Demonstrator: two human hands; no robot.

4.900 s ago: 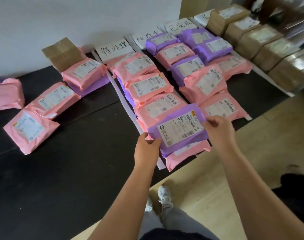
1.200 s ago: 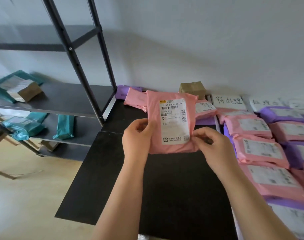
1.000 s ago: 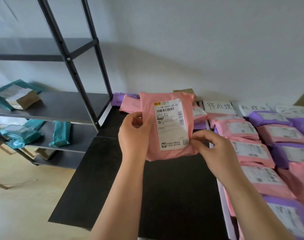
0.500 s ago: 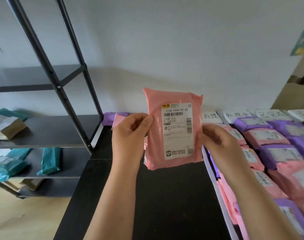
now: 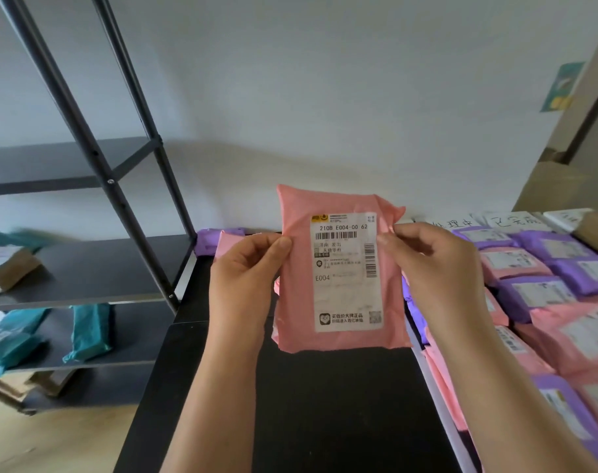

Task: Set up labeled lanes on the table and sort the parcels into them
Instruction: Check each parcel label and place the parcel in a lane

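I hold a pink parcel (image 5: 297, 302) upright in front of me above the black table (image 5: 324, 404), its white shipping label facing me and reading E004. My left hand (image 5: 246, 278) grips its left edge, thumb on the front. My right hand (image 5: 434, 274) pinches the right edge near the top. To the right, pink and purple parcels (image 5: 536, 295) lie in rows under handwritten lane labels (image 5: 509, 220) at the wall.
A dark metal shelf rack (image 5: 96, 268) stands left of the table with teal parcels (image 5: 89, 331) and a brown box (image 5: 7, 271) on it. More pink and purple parcels (image 5: 222, 242) lie at the table's back behind my left hand. White divider strips (image 5: 437, 387) separate the lanes.
I put down the purple parcel in a lane, then picked up this pink one. Over the last second I raised it higher and my view tilted up toward the wall.
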